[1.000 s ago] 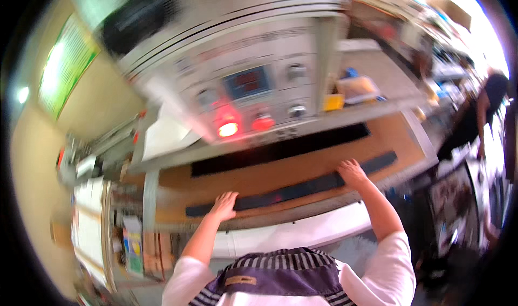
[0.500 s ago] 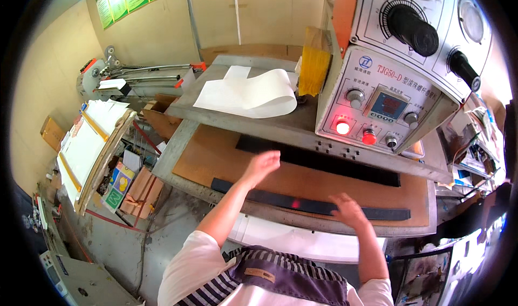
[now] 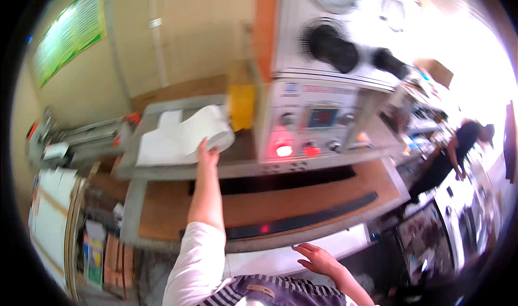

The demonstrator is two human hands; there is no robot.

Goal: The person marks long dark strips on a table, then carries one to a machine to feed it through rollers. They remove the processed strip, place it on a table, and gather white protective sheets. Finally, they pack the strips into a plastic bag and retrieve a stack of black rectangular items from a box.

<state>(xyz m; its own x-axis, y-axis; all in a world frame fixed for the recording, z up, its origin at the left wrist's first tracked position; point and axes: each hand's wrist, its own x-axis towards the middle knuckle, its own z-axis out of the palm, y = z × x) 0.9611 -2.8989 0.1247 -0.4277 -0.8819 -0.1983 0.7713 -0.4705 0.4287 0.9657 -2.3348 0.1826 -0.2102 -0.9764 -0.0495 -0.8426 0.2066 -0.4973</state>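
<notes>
My left hand (image 3: 208, 154) is stretched forward to the near side of a curled white paper sheet (image 3: 202, 127), on the grey upper ledge. Its fingers point up at the curl and look apart; blur hides whether they touch the paper. My right hand (image 3: 318, 258) hangs low in front of the machine, open, with fingers extended and nothing in it. Between the two levels lies a brown pad (image 3: 280, 201). Along its front edge runs a long dark strip (image 3: 302, 217), with a red light spot on it. Farther back on the pad is a black band (image 3: 280, 182).
Above the ledge stands a control panel (image 3: 307, 120) with knobs, a display and a lit red lamp (image 3: 284, 150). A yellow block (image 3: 241, 105) sits beside it. White sheeting (image 3: 291, 251) hangs below the pad. At the far right a person (image 3: 458, 149) in dark clothes stands bent.
The view has swung right and tilted. My left hand has gone from above the pad to the white paper; my right hand has drawn back from the dark strip.
</notes>
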